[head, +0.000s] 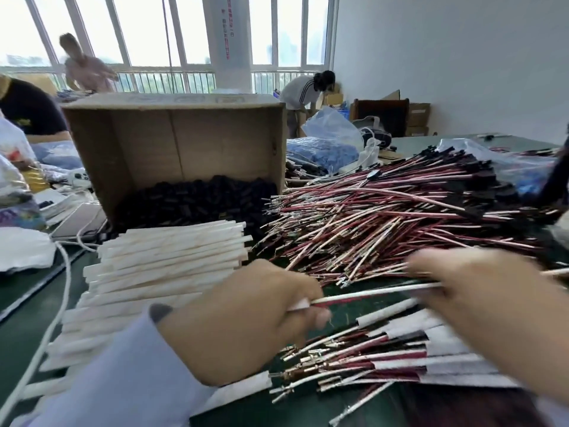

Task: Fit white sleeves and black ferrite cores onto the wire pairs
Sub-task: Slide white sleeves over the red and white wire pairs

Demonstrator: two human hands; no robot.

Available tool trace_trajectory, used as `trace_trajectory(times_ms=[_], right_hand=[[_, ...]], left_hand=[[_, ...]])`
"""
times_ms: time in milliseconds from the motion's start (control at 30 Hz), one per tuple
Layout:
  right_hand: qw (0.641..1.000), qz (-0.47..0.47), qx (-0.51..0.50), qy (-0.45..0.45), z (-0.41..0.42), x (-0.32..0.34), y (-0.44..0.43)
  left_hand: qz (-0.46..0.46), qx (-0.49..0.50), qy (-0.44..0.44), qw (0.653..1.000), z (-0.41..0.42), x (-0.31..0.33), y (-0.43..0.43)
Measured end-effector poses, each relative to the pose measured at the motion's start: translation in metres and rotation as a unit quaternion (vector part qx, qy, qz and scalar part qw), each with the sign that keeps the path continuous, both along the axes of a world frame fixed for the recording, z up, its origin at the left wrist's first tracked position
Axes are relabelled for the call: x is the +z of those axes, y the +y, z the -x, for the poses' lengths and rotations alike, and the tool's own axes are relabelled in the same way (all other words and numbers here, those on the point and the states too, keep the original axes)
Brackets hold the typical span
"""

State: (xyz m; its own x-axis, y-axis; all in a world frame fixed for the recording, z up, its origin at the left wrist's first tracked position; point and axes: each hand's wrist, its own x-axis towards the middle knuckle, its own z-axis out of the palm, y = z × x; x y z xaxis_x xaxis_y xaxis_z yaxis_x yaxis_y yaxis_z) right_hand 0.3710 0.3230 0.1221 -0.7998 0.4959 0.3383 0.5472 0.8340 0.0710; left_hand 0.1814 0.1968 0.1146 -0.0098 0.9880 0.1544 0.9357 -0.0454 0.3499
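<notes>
White and dark red, the sleeved wires lie nearest on the green bench, partly under the right hand, with their metal ends toward the left. Over them the left hand pinches the end of one sleeve between thumb and fingers, and the tip of a wire pair meets this sleeve at the fingertips. The wire pair runs across to the right hand, which is blurred, but its fingers are curled round the far part of the pair. Behind the left hand a stack of white sleeves lies in rows on the bench. To the right of the stack is a big heap of red and white wires, with black ends at its far side. Behind the stack stands a cardboard box, open toward the camera, and black cores fill its bottom. Farther back other people work near the windows.
</notes>
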Motion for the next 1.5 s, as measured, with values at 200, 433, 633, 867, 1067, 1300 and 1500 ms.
trace_trajectory(times_ms=[200, 433, 633, 867, 1067, 1300, 1500], right_hand=[[0.964, 0.158, 0.151, 0.15, 0.052, -0.014, 0.018], [0.917, 0.228, 0.182, 0.271, 0.051, -0.035, 0.049], [0.9, 0.28, 0.19, 0.273, 0.047, -0.035, 0.053], [0.853, 0.313, 0.241, 0.341, 0.044, -0.032, 0.037], [0.825, 0.305, 0.302, 0.367, 0.038, -0.024, 0.022], [0.842, 0.279, 0.31, 0.342, 0.033, -0.023, 0.022], [0.819, 0.286, 0.336, 0.368, 0.031, -0.019, 0.02]], left_hand=[[-0.217, 0.153, -0.33, 0.906, 0.02, -0.013, 0.02], [-0.143, 0.13, -0.487, 0.852, 0.02, -0.02, 0.022], [-0.114, 0.145, -0.54, 0.821, 0.002, -0.028, 0.02], [-0.051, 0.046, -0.528, 0.846, 0.007, -0.01, 0.0], [-0.094, 0.024, -0.403, 0.91, 0.003, -0.004, -0.007], [-0.109, -0.031, -0.378, 0.919, 0.004, 0.0, -0.01], [-0.088, -0.051, -0.361, 0.927, 0.007, 0.0, -0.009]])
